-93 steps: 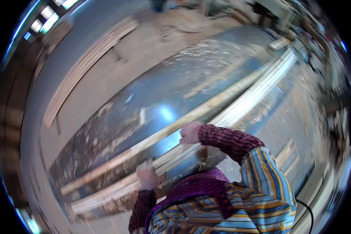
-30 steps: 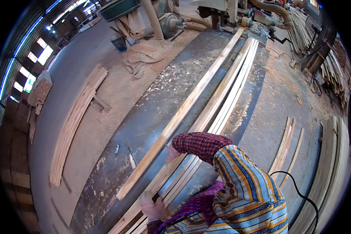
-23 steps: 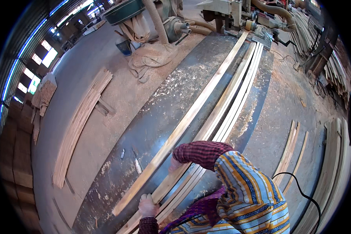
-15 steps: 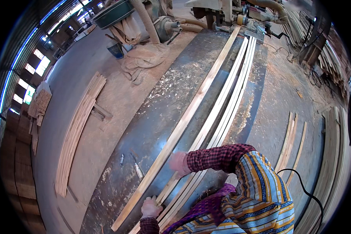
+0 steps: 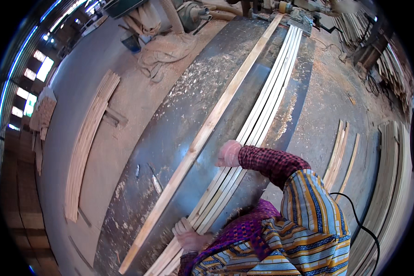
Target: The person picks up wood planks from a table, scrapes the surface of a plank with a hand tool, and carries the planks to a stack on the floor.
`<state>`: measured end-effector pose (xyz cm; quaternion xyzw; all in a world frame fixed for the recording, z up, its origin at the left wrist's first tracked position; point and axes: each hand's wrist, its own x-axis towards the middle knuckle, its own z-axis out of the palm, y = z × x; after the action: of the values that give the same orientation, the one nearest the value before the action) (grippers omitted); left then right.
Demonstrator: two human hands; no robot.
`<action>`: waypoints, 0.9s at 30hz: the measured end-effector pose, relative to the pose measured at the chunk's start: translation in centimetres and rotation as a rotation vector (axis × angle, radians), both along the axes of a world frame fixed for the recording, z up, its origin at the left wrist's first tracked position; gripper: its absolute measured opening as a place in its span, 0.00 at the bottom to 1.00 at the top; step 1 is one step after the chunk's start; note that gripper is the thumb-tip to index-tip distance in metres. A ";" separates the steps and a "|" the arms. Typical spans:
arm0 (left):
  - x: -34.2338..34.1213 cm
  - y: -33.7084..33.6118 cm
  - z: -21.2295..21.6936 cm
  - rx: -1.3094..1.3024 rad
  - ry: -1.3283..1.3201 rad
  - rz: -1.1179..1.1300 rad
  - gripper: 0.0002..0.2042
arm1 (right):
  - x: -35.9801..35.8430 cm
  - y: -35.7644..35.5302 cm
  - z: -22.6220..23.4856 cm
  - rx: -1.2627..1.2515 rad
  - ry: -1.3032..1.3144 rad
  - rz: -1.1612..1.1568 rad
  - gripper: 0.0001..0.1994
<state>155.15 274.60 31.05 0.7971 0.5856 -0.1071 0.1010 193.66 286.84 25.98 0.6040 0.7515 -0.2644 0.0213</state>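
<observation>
- The bundle of wooden strips (image 5: 257, 124) lay on the long dark tabletop (image 5: 179, 119), its long axis running from about 7 o'clock near the person's body up toward 1 o'clock at the far machine.
- The left hand (image 5: 188, 235) was at the near end of the bundle, low in the view, its grip curled around the ends of the strips; the fingers looked wrapped over the top edge, though the underside was hidden.
- The right hand (image 5: 228, 153) lay farther up the same bundle, toward 12 o'clock from the left hand, pressed against the bundle's left edge with the fingers bent. Whether that grip was pinching a strip or only pushing on it, I could not tell.
- So the bundle ran lengthwise between the two hands and on well past the right one; the left hand was the one nearer the strips' end, the right nearer their middle.
- A single wider board (image 5: 207, 133) lay just beside the bundle at its 9 o'clock side, parallel to it and apart from both hands.
- Sawdust was scattered over the tabletop.
- A pile of slats (image 5: 87, 142) lay on the floor well off toward 9 o'clock, and more strips (image 5: 340, 152) lay on the floor toward 3 o'clock, near a black cable (image 5: 363, 225).
</observation>
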 end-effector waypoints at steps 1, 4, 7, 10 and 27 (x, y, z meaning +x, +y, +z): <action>0.2 -0.6 0.2 0.064 0.007 0.028 0.61 | -0.7 -0.1 1.1 0.005 -0.043 0.008 0.22; 0.2 -1.2 -0.1 0.000 -0.072 0.097 0.51 | -1.4 -0.9 1.7 -0.087 -0.099 -0.110 0.22; -0.5 -3.0 -2.5 0.206 -0.174 0.035 0.50 | -0.8 -2.0 1.1 -0.032 -0.083 -0.068 0.22; -1.2 -2.4 -4.0 0.578 -0.149 -0.184 0.44 | -0.6 -2.7 3.0 -0.016 -0.149 -0.010 0.20; -4.7 -2.4 -0.6 0.004 -0.247 0.024 0.53 | -18.8 8.6 -0.2 0.296 -0.017 0.338 0.37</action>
<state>150.47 272.22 30.46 0.7973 0.5786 -0.0056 0.1720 174.85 295.42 25.82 0.4684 0.8723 -0.1389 -0.0173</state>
